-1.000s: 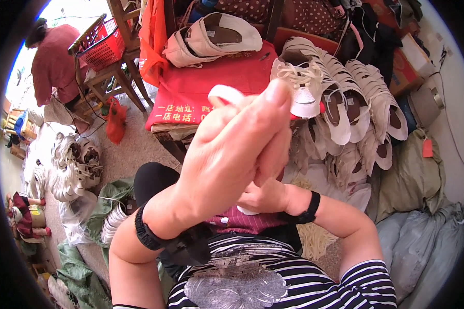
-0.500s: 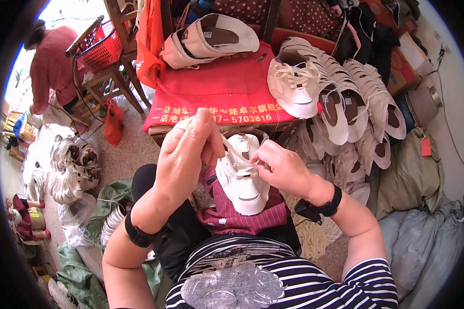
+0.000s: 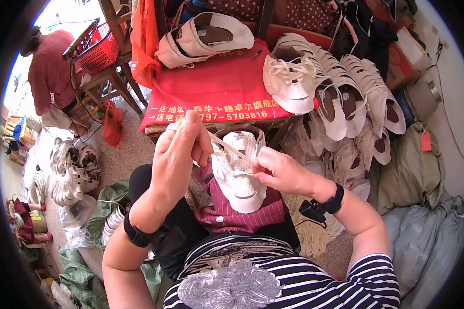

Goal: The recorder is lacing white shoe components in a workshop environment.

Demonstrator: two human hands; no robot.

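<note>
A white sneaker (image 3: 248, 194) rests on a maroon striped cloth (image 3: 263, 219) over my lap, its toe toward me. A flat cream shoelace (image 3: 231, 149) stretches across the shoe's opening between my two hands. My left hand (image 3: 183, 149), raised beside the shoe, is closed on one stretch of the lace, with the thumb pointing up. On the shoe's other side my right hand (image 3: 278, 167) pinches the lace close to the eyelets. The fingertips of both hands partly hide where the lace enters the shoe.
A red-covered table (image 3: 206, 92) ahead holds a laced sneaker (image 3: 291, 85) and unlaced shoes (image 3: 211, 38). Nested rows of shoe uppers (image 3: 345, 98) stand to its right. Loose cream laces (image 3: 314, 232) lie beside my right knee. A person (image 3: 54, 67) bends at the far left.
My left hand has moved slightly left and down, away from my right hand. A longer stretch of lace now shows taut between them.
</note>
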